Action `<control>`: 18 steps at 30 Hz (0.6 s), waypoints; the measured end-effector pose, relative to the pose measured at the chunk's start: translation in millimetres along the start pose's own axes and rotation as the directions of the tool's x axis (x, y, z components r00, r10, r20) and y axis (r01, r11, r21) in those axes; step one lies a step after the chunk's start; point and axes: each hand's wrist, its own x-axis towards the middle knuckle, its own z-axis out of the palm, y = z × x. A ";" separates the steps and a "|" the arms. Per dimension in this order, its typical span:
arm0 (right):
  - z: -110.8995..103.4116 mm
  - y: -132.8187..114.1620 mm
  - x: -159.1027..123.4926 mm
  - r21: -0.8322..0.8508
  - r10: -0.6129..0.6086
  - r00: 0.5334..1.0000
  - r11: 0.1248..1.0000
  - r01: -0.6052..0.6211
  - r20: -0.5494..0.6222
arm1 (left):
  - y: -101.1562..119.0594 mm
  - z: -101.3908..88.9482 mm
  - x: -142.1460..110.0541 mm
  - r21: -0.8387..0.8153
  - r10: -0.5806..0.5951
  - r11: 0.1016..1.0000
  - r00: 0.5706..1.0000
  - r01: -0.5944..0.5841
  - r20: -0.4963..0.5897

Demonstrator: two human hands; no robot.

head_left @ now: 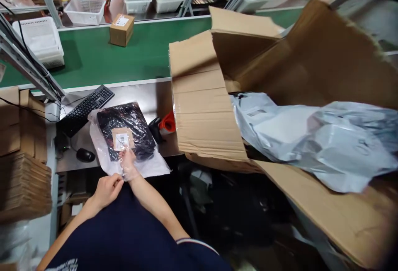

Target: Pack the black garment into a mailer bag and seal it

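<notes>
Left hand (pixel 108 189) pinched the edge of a clear plastic bag (pixel 158 166); the right hand (pixel 128 164) touched its white-labelled brown card (pixel 121 139), grip unclear. The bag, around a flat black item (pixel 113 115), lay on a silver metal bench (pixel 133 90).

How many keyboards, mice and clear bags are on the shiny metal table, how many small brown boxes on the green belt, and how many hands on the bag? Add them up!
Keyboard: 1
Mouse: 1
Clear bag: 1
Small brown box: 1
Hands, left hand and right hand: 2
Total: 6
</notes>
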 end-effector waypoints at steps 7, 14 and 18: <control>-144.2 -0.4 -49.3 0.022 -0.010 0.995 1.000 0.013 -0.097 | -6.0 -4.2 1.2 -0.054 0.023 0.998 0.997 -0.019 0.074; -253.5 -42.4 -128.8 -0.011 -0.156 0.959 0.987 0.158 -0.237 | -9.5 -18.5 48.6 -0.266 -0.025 0.962 0.993 0.055 0.113; -234.3 -79.0 -170.0 -0.158 -0.367 0.927 0.923 0.352 -0.079 | 14.1 -13.6 85.9 -0.520 -0.074 0.781 0.879 0.345 0.472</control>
